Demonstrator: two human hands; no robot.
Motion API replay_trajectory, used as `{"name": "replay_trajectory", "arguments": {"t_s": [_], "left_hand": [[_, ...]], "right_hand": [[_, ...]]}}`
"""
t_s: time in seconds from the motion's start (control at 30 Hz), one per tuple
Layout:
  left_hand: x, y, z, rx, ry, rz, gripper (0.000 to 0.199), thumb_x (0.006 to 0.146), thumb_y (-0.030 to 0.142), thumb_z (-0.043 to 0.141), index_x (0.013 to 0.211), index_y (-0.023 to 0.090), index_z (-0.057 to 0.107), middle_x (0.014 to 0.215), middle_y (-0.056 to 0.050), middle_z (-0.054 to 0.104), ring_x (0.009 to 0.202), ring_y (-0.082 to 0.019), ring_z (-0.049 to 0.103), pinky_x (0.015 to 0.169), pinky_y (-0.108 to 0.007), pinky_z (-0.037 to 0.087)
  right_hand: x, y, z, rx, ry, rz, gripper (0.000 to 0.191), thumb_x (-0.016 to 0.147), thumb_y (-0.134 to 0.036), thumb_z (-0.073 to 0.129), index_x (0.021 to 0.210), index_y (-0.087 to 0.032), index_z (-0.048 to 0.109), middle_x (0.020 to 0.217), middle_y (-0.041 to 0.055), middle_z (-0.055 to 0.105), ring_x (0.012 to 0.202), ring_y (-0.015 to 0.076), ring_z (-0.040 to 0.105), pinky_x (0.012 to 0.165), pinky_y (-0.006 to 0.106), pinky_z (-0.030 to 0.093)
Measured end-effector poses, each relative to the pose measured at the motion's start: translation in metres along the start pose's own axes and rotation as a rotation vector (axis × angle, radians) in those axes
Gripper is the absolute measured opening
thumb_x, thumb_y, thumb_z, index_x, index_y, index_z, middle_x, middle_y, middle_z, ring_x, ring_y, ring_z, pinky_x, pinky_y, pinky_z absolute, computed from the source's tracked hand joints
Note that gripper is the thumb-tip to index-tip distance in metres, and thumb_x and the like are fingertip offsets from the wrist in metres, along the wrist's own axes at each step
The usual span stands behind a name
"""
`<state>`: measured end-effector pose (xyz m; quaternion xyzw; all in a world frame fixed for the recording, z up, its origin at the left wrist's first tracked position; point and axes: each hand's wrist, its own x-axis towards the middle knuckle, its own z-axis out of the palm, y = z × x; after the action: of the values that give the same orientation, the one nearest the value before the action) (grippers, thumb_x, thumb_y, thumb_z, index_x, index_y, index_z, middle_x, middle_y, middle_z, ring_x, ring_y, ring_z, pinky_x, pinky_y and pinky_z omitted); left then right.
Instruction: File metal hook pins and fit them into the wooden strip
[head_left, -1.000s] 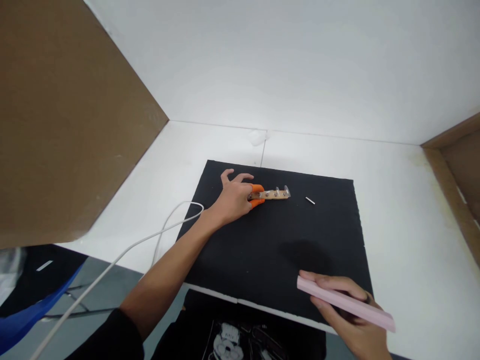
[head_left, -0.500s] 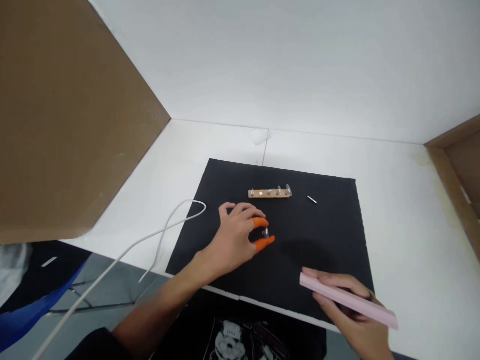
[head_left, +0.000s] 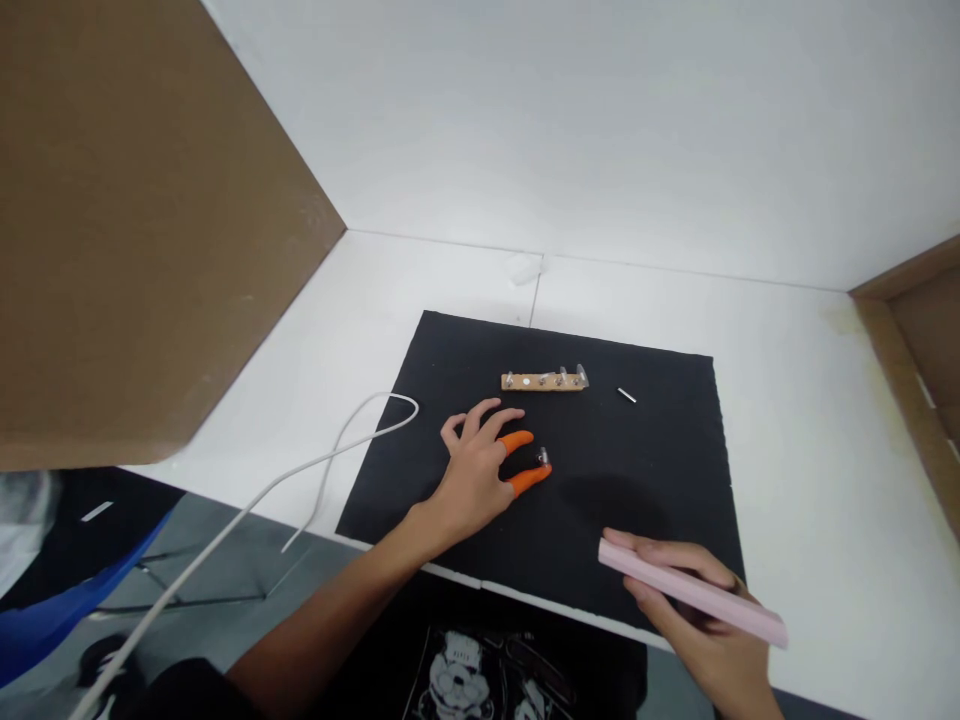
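Observation:
My left hand (head_left: 474,475), with orange covers on thumb and index finger, is over the black mat (head_left: 637,430). Its fingers are spread. A small clear piece with a dark part (head_left: 544,457) is by the thumb tip, apart from the index finger; whether it touches the thumb I cannot tell. Beyond that hand lies a narrow tan strip (head_left: 534,382) bearing several small clear and metallic pieces and one white dot. At the mat's front right, my right hand (head_left: 712,640) grips a flat pink slab (head_left: 694,592) by its edges, tilted above the surface.
A short metallic rod (head_left: 626,395) lies right of the strip. The white cable (head_left: 330,458) loops onto the mat's left edge. Behind the mat, a whitish translucent item (head_left: 523,268) rests on the white table (head_left: 795,400). Brown panels (head_left: 150,220) border the left and right.
The index finger and thumb of my left hand have parted, and the small clear piece is no longer between their tips. My right hand still holds the pink slab, nearly unmoved.

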<state>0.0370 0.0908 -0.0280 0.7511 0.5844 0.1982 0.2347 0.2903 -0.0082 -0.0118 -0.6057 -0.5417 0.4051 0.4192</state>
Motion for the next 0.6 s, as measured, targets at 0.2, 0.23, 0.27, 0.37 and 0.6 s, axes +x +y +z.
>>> {"name": "replay_trajectory", "arguments": {"t_s": [0.2, 0.23, 0.27, 0.37, 0.6], "left_hand": [[0.001, 0.008, 0.017, -0.017, -0.004, -0.008, 0.011, 0.095, 0.033, 0.082, 0.105, 0.029, 0.082, 0.152, -0.008, 0.068, 0.154, -0.041, 0.045, 0.119, -0.070, 0.024], [0.001, 0.010, 0.019, -0.021, 0.003, -0.016, 0.007, 0.096, 0.032, 0.081, 0.103, 0.030, 0.083, 0.151, -0.007, 0.069, 0.154, -0.040, 0.046, 0.119, -0.071, 0.023], [0.001, 0.011, 0.021, -0.024, 0.012, -0.028, 0.006, 0.097, 0.031, 0.080, 0.101, 0.030, 0.083, 0.150, -0.006, 0.070, 0.154, -0.040, 0.046, 0.120, -0.071, 0.023], [0.001, 0.014, 0.024, -0.030, 0.038, -0.066, 0.006, 0.097, 0.032, 0.080, 0.101, 0.029, 0.083, 0.150, -0.006, 0.070, 0.153, -0.040, 0.047, 0.120, -0.072, 0.023], [0.000, 0.018, 0.023, -0.030, 0.125, -0.174, 0.016, 0.088, 0.035, 0.089, 0.098, 0.026, 0.081, 0.144, -0.009, 0.073, 0.150, -0.042, 0.050, 0.118, -0.072, 0.025]], "right_hand": [[0.002, 0.004, -0.001, 0.012, -0.013, -0.024, 0.015, 0.090, -0.035, 0.082, 0.097, -0.025, 0.074, 0.105, 0.0081, 0.085, 0.097, 0.0260, 0.084, 0.087, 0.031, 0.070], [0.002, 0.006, -0.002, 0.016, -0.020, -0.036, 0.015, 0.089, -0.034, 0.083, 0.097, -0.025, 0.074, 0.104, 0.0083, 0.085, 0.096, 0.0268, 0.084, 0.086, 0.032, 0.071], [0.002, 0.007, -0.003, 0.020, -0.027, -0.047, 0.015, 0.088, -0.033, 0.083, 0.097, -0.025, 0.074, 0.103, 0.0083, 0.085, 0.096, 0.0272, 0.084, 0.085, 0.032, 0.071], [0.000, 0.010, -0.006, 0.024, -0.029, -0.068, 0.015, 0.089, -0.029, 0.082, 0.100, -0.025, 0.073, 0.106, 0.0074, 0.085, 0.097, 0.0268, 0.084, 0.084, 0.031, 0.071], [-0.009, 0.015, -0.006, 0.037, -0.027, -0.085, 0.016, 0.089, -0.025, 0.081, 0.103, -0.025, 0.074, 0.109, 0.0087, 0.084, 0.100, 0.0276, 0.083, 0.083, 0.032, 0.071]]}}
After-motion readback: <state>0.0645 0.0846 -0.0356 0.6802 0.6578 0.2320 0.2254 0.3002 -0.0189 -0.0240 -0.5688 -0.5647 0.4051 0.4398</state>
